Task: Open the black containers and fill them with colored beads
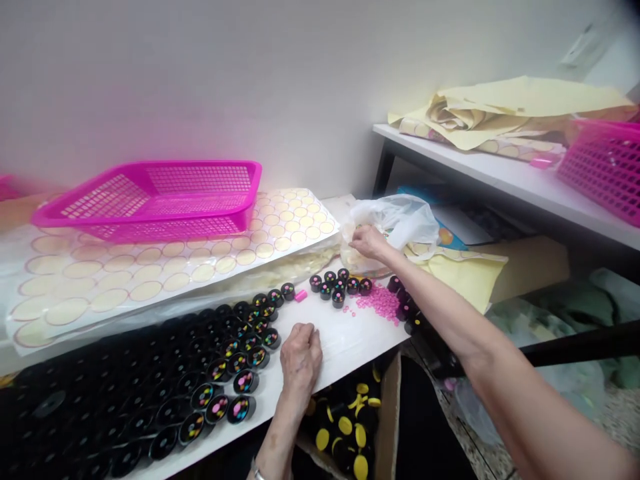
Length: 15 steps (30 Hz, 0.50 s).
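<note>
My left hand [301, 357] rests on the white table [345, 340] with its fingers curled under, right beside rows of small black round pots [240, 383] holding coloured beads. My right hand [369, 241] reaches forward into a crumpled clear plastic bag [400, 223]; its fingers are bent and pinched inside the bag, and what they hold is hidden. A small cluster of black pots [337, 287] and a heap of pink beads [383, 301] lie just below that hand. A single pink bead-like piece [301, 295] lies between the two groups of pots.
A pink mesh basket [155, 200] sits on sheets of round cream stickers [165, 263] at the back left. A higher shelf [500, 177] on the right carries yellow paper and another pink basket [607, 167]. A cardboard box with yellow lids [350, 427] stands under the table.
</note>
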### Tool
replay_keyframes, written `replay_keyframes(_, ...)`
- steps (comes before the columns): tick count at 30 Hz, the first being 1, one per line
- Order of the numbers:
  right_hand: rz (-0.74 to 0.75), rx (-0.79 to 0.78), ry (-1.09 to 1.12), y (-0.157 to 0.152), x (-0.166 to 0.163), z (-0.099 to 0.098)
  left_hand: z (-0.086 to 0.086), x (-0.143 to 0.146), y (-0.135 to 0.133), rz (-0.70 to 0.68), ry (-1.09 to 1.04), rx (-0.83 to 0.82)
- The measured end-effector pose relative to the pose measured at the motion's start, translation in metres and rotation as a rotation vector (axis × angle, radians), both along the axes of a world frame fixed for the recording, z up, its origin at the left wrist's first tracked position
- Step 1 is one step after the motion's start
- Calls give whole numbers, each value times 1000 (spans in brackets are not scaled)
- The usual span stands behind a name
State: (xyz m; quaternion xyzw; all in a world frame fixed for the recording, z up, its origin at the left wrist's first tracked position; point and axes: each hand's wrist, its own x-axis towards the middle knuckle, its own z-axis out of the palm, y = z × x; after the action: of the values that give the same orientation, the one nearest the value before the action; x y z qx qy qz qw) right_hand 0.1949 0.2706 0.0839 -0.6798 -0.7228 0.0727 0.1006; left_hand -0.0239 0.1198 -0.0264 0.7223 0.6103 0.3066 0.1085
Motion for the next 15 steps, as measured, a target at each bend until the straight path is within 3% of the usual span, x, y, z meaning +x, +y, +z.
replay_keyframes(4, 350, -128, 84, -21, -1, -11, -4, 0, 2, 16, 8, 3)
replay_keyframes(6, 332, -64, 79, -37, -6, -12, -5, -1, 3, 15, -6, 27)
replay_keyframes(10, 85, 254, 164, -58, 6, -2, -7, -5, 4, -46, -92, 94)
replay_keyframes(12, 45, 273, 122, -62, 19, 3, -8, -6, 5, -64, -121, 141)
replay_keyframes(15, 142, 190, -16, -57, 33, 1, -6, -3, 6, -89, -123, 246)
